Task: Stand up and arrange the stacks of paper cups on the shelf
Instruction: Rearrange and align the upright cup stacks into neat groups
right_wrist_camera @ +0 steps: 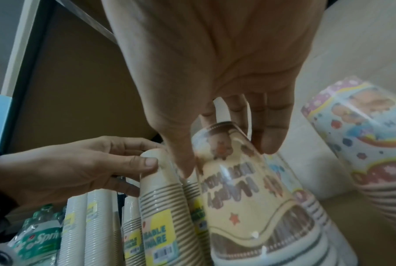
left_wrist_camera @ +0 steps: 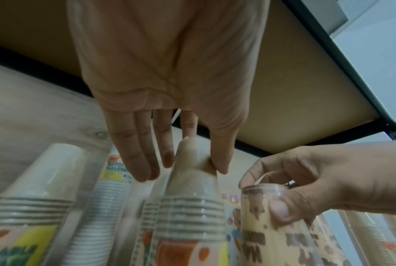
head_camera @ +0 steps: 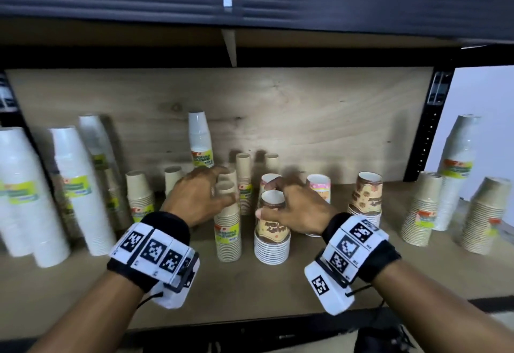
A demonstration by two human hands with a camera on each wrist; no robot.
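Gripping tops to steady both: left hand (head_camera: 199, 199) pinches the kraft cup stack (head_camera: 228, 230); right hand (head_camera: 297, 208) clasps the printed cup stack (head_camera: 272, 230), upright mid-shelf (head_camera: 83, 283), probably for lining up.

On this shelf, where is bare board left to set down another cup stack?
Free: the shelf's front strip before both wrists, and the patch between the brown-print stack and the kraft stacks at right. Crowded: the middle, where the left hand and right hand grip stacks, and the left end.
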